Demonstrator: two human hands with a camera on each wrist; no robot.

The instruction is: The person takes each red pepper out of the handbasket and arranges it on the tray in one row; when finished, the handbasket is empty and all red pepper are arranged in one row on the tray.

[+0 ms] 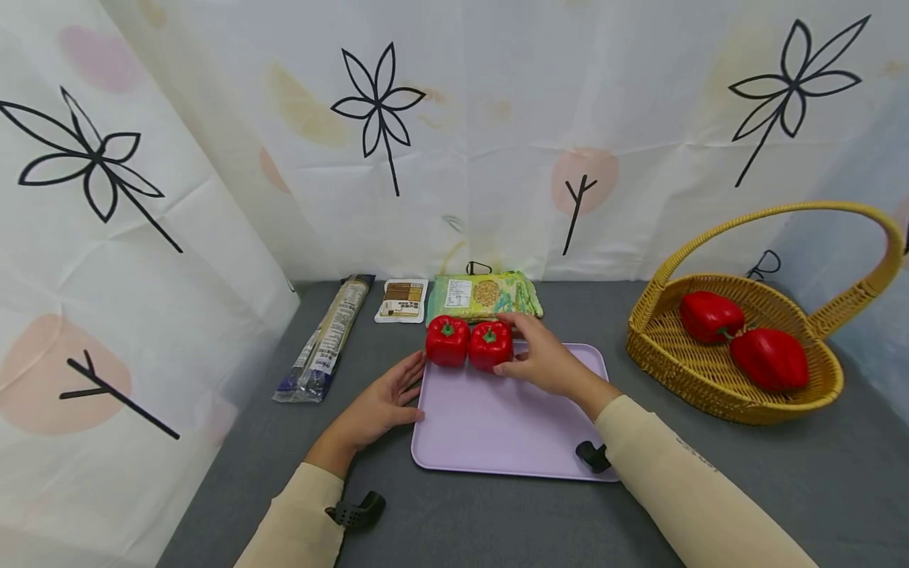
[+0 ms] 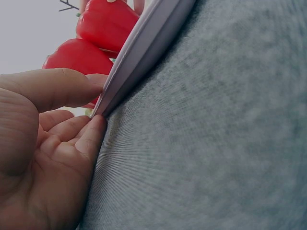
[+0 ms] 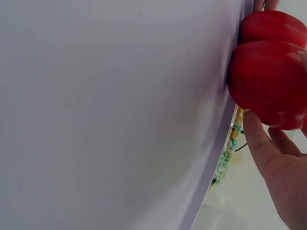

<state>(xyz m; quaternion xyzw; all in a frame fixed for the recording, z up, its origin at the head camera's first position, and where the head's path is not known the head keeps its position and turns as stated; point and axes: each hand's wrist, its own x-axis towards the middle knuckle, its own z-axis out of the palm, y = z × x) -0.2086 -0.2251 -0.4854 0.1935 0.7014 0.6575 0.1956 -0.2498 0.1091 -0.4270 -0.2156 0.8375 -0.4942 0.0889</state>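
Two red bell peppers with green stems stand side by side at the back left of a lilac tray (image 1: pixel 497 426). My right hand (image 1: pixel 543 359) holds the right-hand bell pepper (image 1: pixel 490 347), fingers behind it and thumb in front. In the right wrist view the thumb lies against its glossy side. The other bell pepper (image 1: pixel 447 344) touches it on the left. At the tray's left edge is my left hand (image 1: pixel 379 402), fingers loosely extended. The left wrist view has its thumb (image 2: pixel 62 86) touching the rim, with the fingers beside the edge.
A yellow wicker basket (image 1: pixel 682 390) with a tall handle holds two more red peppers (image 1: pixel 770 359) at the right. Behind the tray lie a green packet (image 1: pixel 511 293) and a small white-brown packet (image 1: pixel 402 300). A long clear-and-blue packet (image 1: pixel 328 335) lies at the left.
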